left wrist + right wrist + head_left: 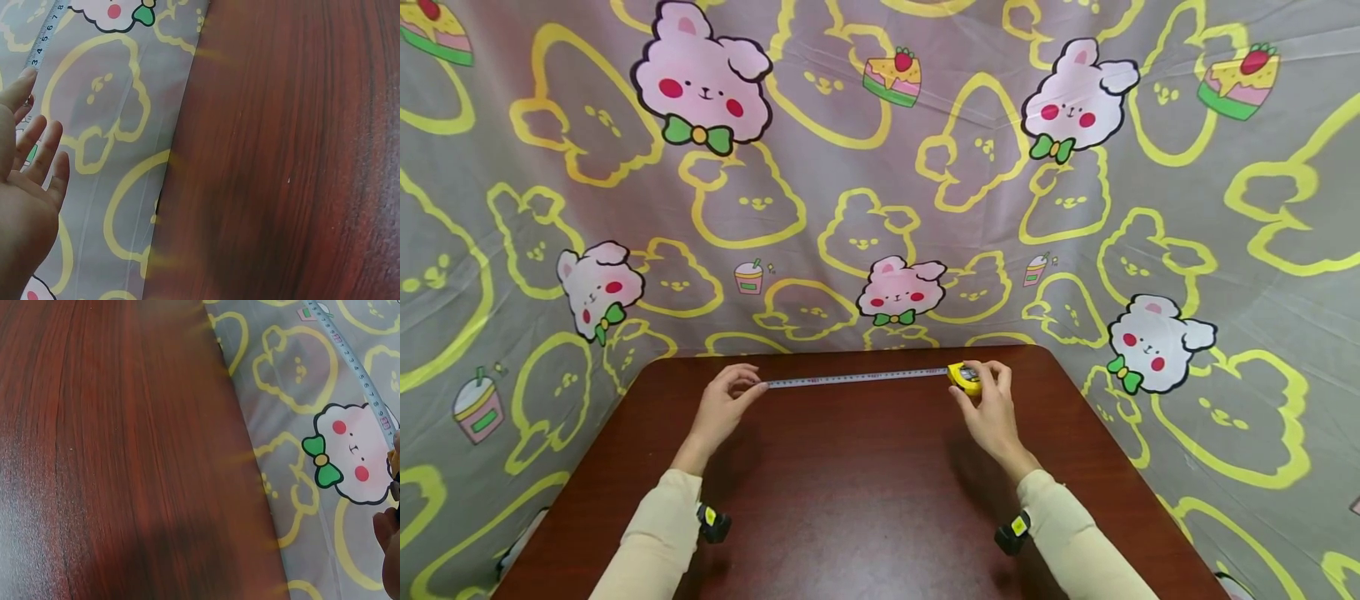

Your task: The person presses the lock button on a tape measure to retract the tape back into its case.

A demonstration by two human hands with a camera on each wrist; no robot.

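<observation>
A yellow and black tape measure (966,379) is gripped in my right hand (994,408), toward the far right of the table. Its white blade (857,378) is drawn out to the left, stretched nearly straight above the tabletop. At the blade's free end, my left hand (724,410) pinches it between thumb and index finger. In the left wrist view the other fingers (51,153) are spread loosely, and blade numbers (42,44) show beyond the fingertips. The right wrist view catches only part of the case (394,464) and the right hand (390,550) at its edge.
A dark red-brown wooden table (850,492) lies below both hands. Behind and beside it hangs a grey curtain (820,183) printed with rabbits and yellow outlines. Each wrist wears a small black camera, one on the left (713,523), one on the right (1013,533).
</observation>
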